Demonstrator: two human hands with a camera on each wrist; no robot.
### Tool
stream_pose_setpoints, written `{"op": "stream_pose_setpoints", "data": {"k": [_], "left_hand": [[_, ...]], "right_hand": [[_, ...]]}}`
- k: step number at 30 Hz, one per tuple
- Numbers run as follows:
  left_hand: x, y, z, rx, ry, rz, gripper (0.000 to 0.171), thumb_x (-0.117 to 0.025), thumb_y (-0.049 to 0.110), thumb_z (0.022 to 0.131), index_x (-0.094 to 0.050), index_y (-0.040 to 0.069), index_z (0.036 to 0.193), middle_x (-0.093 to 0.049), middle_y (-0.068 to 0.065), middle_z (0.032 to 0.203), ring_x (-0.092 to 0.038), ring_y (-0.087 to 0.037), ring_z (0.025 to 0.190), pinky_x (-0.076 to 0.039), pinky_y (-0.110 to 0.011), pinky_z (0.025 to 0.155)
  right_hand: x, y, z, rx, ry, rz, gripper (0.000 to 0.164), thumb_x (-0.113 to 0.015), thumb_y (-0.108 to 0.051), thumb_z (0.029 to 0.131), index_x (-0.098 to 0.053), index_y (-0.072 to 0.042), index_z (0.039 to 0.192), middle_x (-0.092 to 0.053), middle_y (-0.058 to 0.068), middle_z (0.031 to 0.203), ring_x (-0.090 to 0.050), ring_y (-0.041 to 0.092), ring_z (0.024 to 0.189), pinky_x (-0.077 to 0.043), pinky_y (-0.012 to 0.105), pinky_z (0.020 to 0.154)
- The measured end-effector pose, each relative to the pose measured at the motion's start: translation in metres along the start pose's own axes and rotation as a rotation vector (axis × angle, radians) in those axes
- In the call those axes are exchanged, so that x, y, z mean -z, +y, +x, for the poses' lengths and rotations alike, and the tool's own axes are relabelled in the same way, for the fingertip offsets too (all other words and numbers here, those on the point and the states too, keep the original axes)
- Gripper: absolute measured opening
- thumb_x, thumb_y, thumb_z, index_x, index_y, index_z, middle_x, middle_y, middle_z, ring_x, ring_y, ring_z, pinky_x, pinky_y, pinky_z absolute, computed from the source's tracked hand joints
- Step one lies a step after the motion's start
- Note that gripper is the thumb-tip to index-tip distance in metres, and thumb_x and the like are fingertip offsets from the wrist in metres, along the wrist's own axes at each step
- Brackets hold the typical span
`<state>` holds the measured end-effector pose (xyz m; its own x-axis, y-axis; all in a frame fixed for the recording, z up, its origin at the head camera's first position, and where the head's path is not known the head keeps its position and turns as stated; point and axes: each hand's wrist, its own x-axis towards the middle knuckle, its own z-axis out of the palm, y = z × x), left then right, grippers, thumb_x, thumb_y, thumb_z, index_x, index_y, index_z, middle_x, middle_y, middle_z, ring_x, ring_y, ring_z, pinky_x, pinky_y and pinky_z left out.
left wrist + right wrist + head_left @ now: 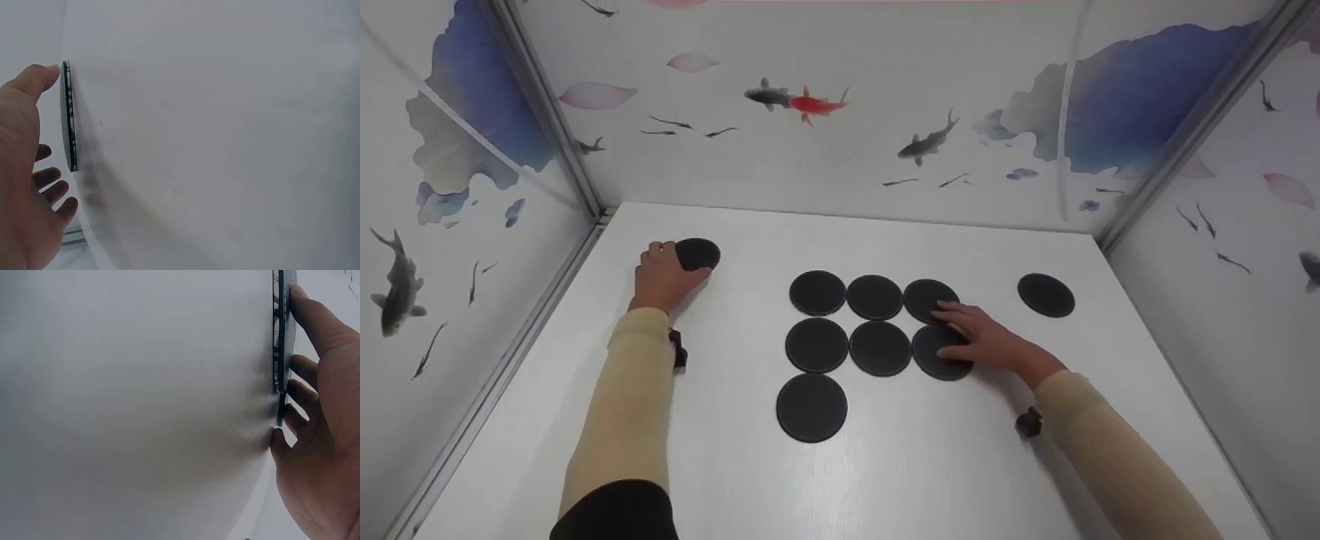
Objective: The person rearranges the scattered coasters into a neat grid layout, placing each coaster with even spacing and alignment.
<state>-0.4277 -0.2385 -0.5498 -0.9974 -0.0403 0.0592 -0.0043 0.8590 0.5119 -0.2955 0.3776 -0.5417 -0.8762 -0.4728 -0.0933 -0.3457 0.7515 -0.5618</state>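
Note:
My left hand (660, 276) is at the far left of the white table, with its thumb and fingers around the edge of a round black coaster (699, 253). In the left wrist view that coaster (68, 118) appears nearly edge-on, its upper end at the thumb tip. My right hand (986, 337) reaches over the right end of a coaster group, fingers spread. Its fingertips rest on the upper-right coaster (922, 296), the thumb on the lower-right coaster (930, 352). In the right wrist view the nearer coaster (284, 326) is seen from the side, beneath the thumb.
More black coasters lie left of my right hand, including a middle one (880, 349) and a front-left one (811, 407). A separate coaster (1046, 295) lies at the far right. White printed panels (825, 172) with metal corner posts (547, 105) enclose the table (915, 465).

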Motion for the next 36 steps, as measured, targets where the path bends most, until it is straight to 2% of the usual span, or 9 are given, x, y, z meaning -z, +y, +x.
{"op": "stream_pose_setpoints", "data": {"k": [3,5,10,12,14,17,21,29,36], "left_hand": [[0.004,0.004,-0.005,0.015,-0.023,-0.011,0.11,-0.073,0.059,0.098,-0.026,-0.015,0.166,-0.03,-0.041,0.165,-0.03,-0.056,0.154,-0.027,-0.068,0.127],[0.012,0.015,-0.013,0.011,-0.032,-0.022,0.115,-0.074,0.06,0.098,-0.022,-0.016,0.166,-0.028,-0.043,0.166,-0.027,-0.057,0.156,-0.024,-0.068,0.128],[0.027,0.038,-0.033,0.006,-0.023,-0.023,0.114,-0.075,0.056,0.099,-0.019,-0.02,0.165,-0.026,-0.045,0.166,-0.025,-0.058,0.157,-0.02,-0.066,0.13],[0.027,0.038,-0.031,0.017,-0.025,-0.007,0.114,-0.074,0.056,0.099,-0.021,-0.021,0.163,-0.027,-0.046,0.165,-0.027,-0.058,0.156,-0.022,-0.066,0.13],[0.02,0.028,-0.021,0.023,-0.037,-0.003,0.12,-0.074,0.064,0.096,-0.021,-0.021,0.164,-0.028,-0.045,0.164,-0.029,-0.058,0.154,-0.024,-0.065,0.129],[0.019,0.028,-0.02,0.02,-0.027,0.01,0.119,-0.074,0.063,0.095,-0.024,-0.023,0.161,-0.032,-0.047,0.161,-0.032,-0.059,0.151,-0.028,-0.066,0.127],[0.027,0.043,-0.036,0.011,-0.009,-0.004,0.111,-0.074,0.053,0.098,-0.024,-0.024,0.16,-0.032,-0.048,0.16,-0.032,-0.06,0.15,-0.027,-0.068,0.127],[0.025,0.04,-0.035,-0.003,-0.017,0.041,0.105,-0.073,0.051,0.098,-0.031,-0.025,0.157,-0.034,-0.046,0.158,-0.034,-0.057,0.149,-0.031,-0.066,0.125],[0.027,0.047,-0.041,-0.002,-0.012,0.002,0.101,-0.076,0.045,0.097,-0.035,-0.028,0.154,-0.032,-0.048,0.155,-0.033,-0.061,0.148,-0.031,-0.067,0.126]], "right_hand": [[-0.001,0.0,0.001,-0.002,0.003,-0.002,0.083,-0.084,-0.045,0.1,-0.05,-0.011,0.167,-0.029,0.015,0.18,-0.023,0.043,0.164,-0.024,0.065,0.13],[-0.001,-0.001,0.001,-0.005,0.003,-0.001,0.082,-0.084,-0.044,0.1,-0.049,-0.011,0.167,-0.029,0.014,0.18,-0.023,0.043,0.165,-0.024,0.065,0.13],[-0.001,-0.002,0.002,-0.005,-0.003,0.003,0.081,-0.084,-0.044,0.1,-0.05,-0.013,0.167,-0.028,0.013,0.18,-0.022,0.043,0.165,-0.023,0.065,0.13],[-0.001,-0.001,0.002,-0.008,-0.006,0.004,0.082,-0.083,-0.045,0.1,-0.05,-0.013,0.167,-0.028,0.014,0.18,-0.021,0.043,0.165,-0.022,0.066,0.13],[-0.002,-0.001,0.003,-0.012,-0.007,0.006,0.083,-0.084,-0.045,0.1,-0.049,-0.012,0.167,-0.028,0.015,0.18,-0.021,0.044,0.165,-0.022,0.066,0.13],[-0.002,0.0,0.002,-0.021,-0.008,0.013,0.084,-0.084,-0.046,0.099,-0.049,-0.012,0.168,-0.027,0.015,0.18,-0.021,0.044,0.165,-0.021,0.066,0.131],[-0.002,0.001,0.001,-0.029,-0.012,0.011,0.085,-0.084,-0.046,0.099,-0.048,-0.012,0.168,-0.027,0.015,0.18,-0.021,0.043,0.165,-0.023,0.065,0.131],[-0.004,0.002,0.002,-0.033,-0.021,0.007,0.085,-0.084,-0.046,0.099,-0.048,-0.012,0.168,-0.027,0.014,0.181,-0.021,0.043,0.165,-0.023,0.065,0.131],[-0.003,0.002,0.001,-0.033,-0.015,0.012,0.085,-0.085,-0.045,0.099,-0.048,-0.013,0.168,-0.028,0.012,0.181,-0.022,0.042,0.165,-0.023,0.065,0.13]]}}
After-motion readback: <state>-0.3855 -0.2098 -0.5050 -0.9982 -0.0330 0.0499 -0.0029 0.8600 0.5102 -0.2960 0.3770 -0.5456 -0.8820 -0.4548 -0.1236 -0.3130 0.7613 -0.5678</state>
